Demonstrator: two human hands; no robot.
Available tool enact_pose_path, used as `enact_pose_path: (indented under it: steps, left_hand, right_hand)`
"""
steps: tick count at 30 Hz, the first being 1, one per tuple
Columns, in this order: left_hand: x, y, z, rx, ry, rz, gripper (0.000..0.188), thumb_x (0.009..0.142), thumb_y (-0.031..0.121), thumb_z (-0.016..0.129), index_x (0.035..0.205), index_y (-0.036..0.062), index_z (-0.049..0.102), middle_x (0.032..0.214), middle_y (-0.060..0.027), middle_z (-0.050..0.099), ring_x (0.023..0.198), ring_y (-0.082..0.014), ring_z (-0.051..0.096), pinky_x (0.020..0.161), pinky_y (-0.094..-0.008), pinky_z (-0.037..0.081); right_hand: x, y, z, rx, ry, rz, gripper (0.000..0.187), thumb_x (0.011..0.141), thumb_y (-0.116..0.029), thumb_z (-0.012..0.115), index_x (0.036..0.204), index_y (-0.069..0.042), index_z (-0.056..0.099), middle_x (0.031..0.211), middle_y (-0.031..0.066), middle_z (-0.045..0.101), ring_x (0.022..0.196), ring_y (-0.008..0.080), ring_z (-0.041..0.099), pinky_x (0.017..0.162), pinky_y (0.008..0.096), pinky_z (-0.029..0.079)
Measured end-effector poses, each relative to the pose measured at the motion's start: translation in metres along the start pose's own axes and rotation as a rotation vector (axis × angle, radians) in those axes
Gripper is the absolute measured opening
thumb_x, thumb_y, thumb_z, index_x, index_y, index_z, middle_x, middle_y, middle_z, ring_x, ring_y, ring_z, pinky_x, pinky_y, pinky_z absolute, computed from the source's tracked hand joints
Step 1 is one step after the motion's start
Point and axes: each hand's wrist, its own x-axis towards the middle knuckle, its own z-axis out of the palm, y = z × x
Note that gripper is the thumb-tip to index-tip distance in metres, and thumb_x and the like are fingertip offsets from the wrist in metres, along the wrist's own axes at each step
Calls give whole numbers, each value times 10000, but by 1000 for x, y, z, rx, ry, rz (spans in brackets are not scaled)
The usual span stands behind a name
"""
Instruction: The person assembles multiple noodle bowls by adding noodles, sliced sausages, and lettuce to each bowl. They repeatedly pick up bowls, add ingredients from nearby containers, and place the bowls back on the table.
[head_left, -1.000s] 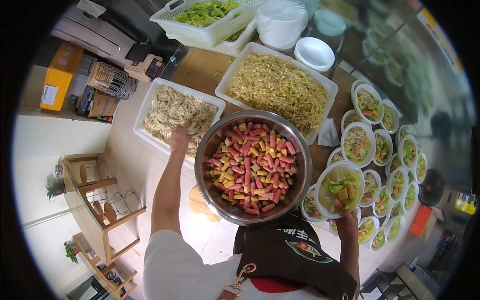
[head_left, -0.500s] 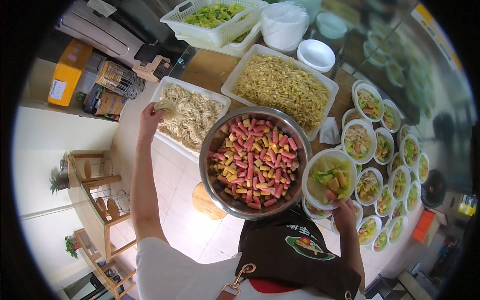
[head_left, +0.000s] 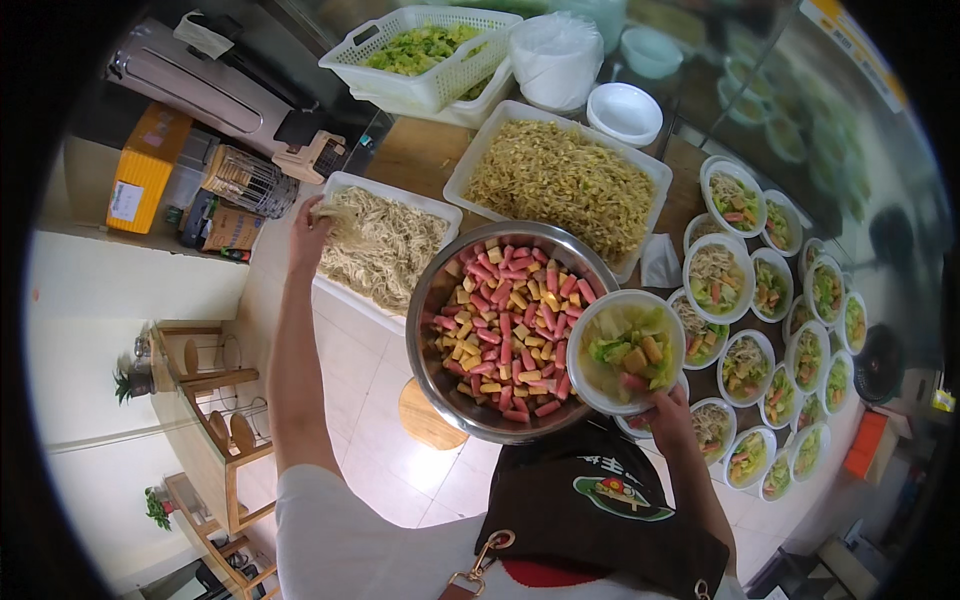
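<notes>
My left hand [head_left: 309, 236] pinches a small clump of pale shreds [head_left: 340, 222] over the corner of a white tray [head_left: 362, 312] spread with the same shreds. My right hand [head_left: 669, 412] grips the near rim of a white round bowl [head_left: 600, 388], which holds lettuce, a tan chunk and pink sausage pieces. That bowl is raised and overlaps the right edge of a large steel basin [head_left: 424, 375]. Pink sausage pieces [head_left: 505, 340] and yellow and tan chunks fill the basin, right in front of my apron.
Behind the basin stands a white tray [head_left: 462, 190] of bean sprouts. Further back are a white basket [head_left: 440, 88] of lettuce, a plastic-wrapped stack [head_left: 556, 62] and empty white bowls [head_left: 625, 112]. Several filled bowls [head_left: 746, 368] crowd the right side. A round wooden stool [head_left: 430, 412] stands below.
The bowl in my right hand has moved left, partly over the basin's edge. My left hand stays by the tray with its clump, only slightly shifted.
</notes>
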Motion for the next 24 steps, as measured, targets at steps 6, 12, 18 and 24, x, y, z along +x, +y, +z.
enact_pose_path:
  steps: [6, 12, 18, 24]
  left_hand:
    - [28, -106, 25, 17, -153, -361, 351, 817, 239, 589, 1125, 81, 528, 915, -45, 579, 738, -142, 562, 607, -278, 468]
    - [48, -214, 42, 633, -18, -192, 462, 750, 243, 638, 1152, 52, 515, 1052, -137, 590, 934, -294, 566, 775, -408, 461]
    - [3, -115, 58, 854, 43, -39, 343, 773, 98, 521, 1112, 145, 544, 1022, -134, 580, 912, -322, 564, 786, -398, 456]
    - [9, -66, -15, 614, 32, 142, 330, 761, 41, 490, 1085, 70, 547, 991, -173, 587, 924, -342, 553, 763, -396, 439]
  right_hand:
    - [0, 8, 8, 96, 40, 29, 412, 801, -54, 475, 1205, 1, 415, 1052, 123, 584, 892, 200, 606, 656, 291, 528]
    - [4, 18, 16, 155, 151, 17, 419, 801, -42, 467, 1213, 12, 409, 1106, 140, 552, 944, 236, 593, 715, 346, 538]
    - [10, 17, 28, 129, 97, 73, 424, 809, -67, 489, 1219, 5, 411, 1123, 140, 539, 968, 242, 582, 755, 356, 529]
    - [12, -7, 59, 14, 189, 85, 348, 737, -83, 514, 1081, -46, 482, 789, 32, 553, 574, 89, 487, 446, 204, 345]
